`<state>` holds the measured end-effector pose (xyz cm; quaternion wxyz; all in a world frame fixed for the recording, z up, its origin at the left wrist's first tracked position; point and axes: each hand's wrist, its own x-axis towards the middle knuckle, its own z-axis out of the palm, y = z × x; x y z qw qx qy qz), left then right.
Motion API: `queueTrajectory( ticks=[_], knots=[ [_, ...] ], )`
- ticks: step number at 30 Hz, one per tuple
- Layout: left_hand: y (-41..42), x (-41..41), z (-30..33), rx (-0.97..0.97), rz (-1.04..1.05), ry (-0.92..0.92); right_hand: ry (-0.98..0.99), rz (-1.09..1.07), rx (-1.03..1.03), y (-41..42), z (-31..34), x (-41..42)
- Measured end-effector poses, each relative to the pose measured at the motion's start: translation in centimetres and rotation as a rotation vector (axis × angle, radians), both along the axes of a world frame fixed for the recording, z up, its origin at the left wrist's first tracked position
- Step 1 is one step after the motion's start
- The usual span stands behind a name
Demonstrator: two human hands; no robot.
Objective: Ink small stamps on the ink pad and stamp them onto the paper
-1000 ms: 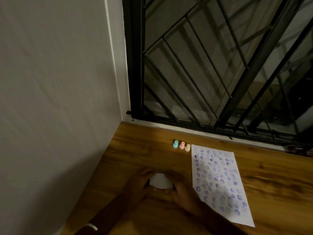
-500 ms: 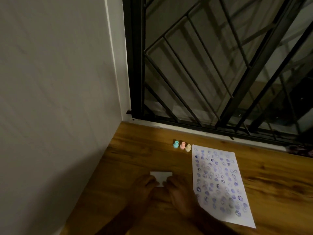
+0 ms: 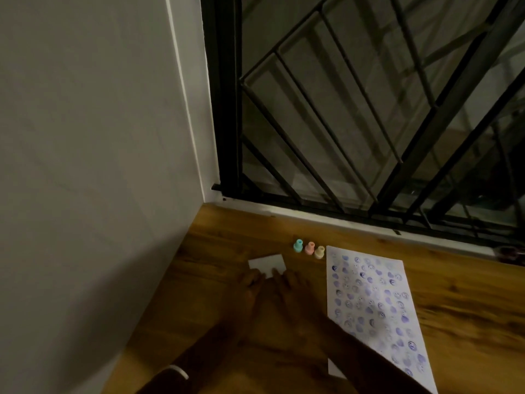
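- Wooden tabletop (image 3: 233, 243) set into the corner formed by a pale wall (image 3: 85, 166) on the left and a black window grille (image 3: 369, 109) along the far edge.
- White ink pad case (image 3: 267, 264) lying flat near the far-left corner of the tabletop, lid side up; ink surface not visible.
- Left hand (image 3: 247, 291) and right hand (image 3: 292, 291) side by side, palms down, fingertips touching the near edge of the ink pad case; fingers extended, nothing gripped. Dim and blurred.
- Three small stamps upright in a row near the far edge, just beyond the case: teal stamp (image 3: 297, 246), pink stamp (image 3: 309, 247), cream stamp (image 3: 319, 252), close together.
- Paper (image 3: 375, 308) flat to the right of the hands, covered with blue-purple stamped marks; far-left corner just beside the cream stamp; near-left part hidden under the right forearm.
- Pale band at the left wrist (image 3: 177, 372).
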<state>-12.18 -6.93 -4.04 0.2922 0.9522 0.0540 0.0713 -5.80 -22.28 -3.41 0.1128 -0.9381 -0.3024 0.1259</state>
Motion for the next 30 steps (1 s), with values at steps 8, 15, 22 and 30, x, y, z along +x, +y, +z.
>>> queueTrajectory(
  ticks=[8, 15, 22, 30],
  knots=[
    [0.4, 3.3, -0.9, 0.364, -0.181, 0.196, 0.044, -0.024, -0.005, 0.9, -1.0, 3.5],
    [0.6, 4.8, -1.1, 0.293, -0.098, 0.141, 0.052, -0.020, -0.079, 2.1, -1.1, 4.9],
    [0.6, 5.0, -1.0, 0.322, -0.113, 0.186, -0.013, -0.024, -0.070, 2.1, -1.3, 4.8],
    [-0.1, 2.6, 2.1, 0.213, -0.015, 0.057, 0.093, -0.078, 0.054, 0.6, 0.3, 2.4]
  ],
)
